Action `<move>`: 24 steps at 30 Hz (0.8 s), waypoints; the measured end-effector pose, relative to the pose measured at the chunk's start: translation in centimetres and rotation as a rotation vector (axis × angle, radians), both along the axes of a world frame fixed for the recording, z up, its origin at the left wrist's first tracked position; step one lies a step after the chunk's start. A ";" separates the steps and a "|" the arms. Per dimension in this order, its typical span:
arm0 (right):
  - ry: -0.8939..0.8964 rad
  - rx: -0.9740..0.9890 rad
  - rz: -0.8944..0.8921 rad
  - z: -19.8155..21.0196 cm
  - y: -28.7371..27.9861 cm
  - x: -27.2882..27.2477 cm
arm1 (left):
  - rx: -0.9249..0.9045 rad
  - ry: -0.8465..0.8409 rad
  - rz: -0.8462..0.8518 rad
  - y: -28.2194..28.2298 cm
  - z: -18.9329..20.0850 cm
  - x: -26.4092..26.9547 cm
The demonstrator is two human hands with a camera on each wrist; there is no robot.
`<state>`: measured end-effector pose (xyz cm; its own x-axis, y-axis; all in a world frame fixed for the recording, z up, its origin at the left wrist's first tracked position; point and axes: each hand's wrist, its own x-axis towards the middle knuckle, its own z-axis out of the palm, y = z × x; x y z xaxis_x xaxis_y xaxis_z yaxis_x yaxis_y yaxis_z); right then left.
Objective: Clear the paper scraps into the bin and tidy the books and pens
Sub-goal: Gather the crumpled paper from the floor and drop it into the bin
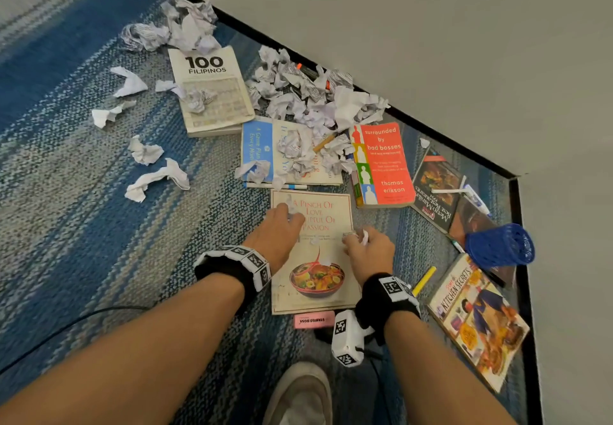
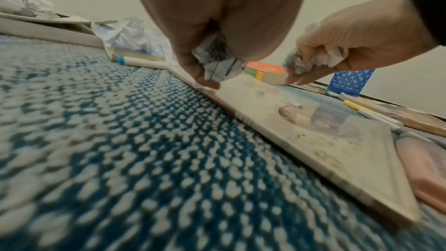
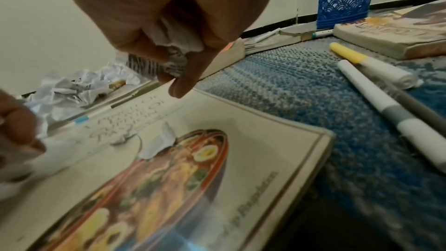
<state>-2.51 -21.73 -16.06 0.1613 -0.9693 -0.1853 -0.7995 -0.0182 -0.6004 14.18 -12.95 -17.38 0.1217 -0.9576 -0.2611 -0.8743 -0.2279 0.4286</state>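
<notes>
You crouch over a blue woven carpet where it meets a pale wall, with books scattered across the floor: "100 Filipinos" far left, the red "Surrounded by Bad Bosses" near the wall, "Kitchen Secrets" at right. Crumpled paper scraps are heaped along the wall and over the books, with loose ones on the carpet. A blue mesh holder stands near the corner. Directly before you lies the cookbook "A Pinch of Love", and both hands work above its cover. Your left hand has its fingers closed on a crumpled scrap; your right hand likewise clutches a wad of paper. A yellow-capped marker lies just right of the cookbook, and a pink eraser lies at its near edge.
</notes>
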 end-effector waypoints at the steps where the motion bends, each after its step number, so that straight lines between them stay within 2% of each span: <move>1: 0.002 -0.003 -0.004 0.0 0.2 -0.1 | -0.013 0.008 0.002 -0.3 0.2 -0.2; 3: -0.002 0.006 0.036 0.7 0.9 0.3 | -0.014 0.043 -0.034 -1.0 0.5 -0.6; 6: 0.101 0.033 0.219 0.9 1.9 0.3 | 0.091 0.155 -0.152 -1.6 0.3 -1.2; 11: 0.369 0.131 0.257 -1.3 3.3 -0.1 | 0.103 0.106 -0.160 -1.6 -0.2 -1.5; 15: 0.444 0.073 0.408 -1.6 3.2 0.6 | 0.111 0.062 -0.136 -2.1 0.1 -1.8; 17: 0.426 0.068 0.438 -1.1 2.6 1.3 | 0.125 0.048 -0.113 -2.2 0.2 -1.9; 21: 0.227 0.002 0.285 1.4 -1.2 3.5 | 0.077 0.058 0.035 -2.5 1.4 -1.5; 24: 0.140 -0.141 0.353 4.6 -5.0 6.0 | -0.017 0.026 0.152 -3.6 3.2 0.0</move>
<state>3.52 -26.77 -11.51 0.4718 -0.8762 -0.0987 -0.8032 -0.3809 -0.4579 14.15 -16.50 -14.17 0.2590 -0.9330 -0.2498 -0.8190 -0.3493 0.4552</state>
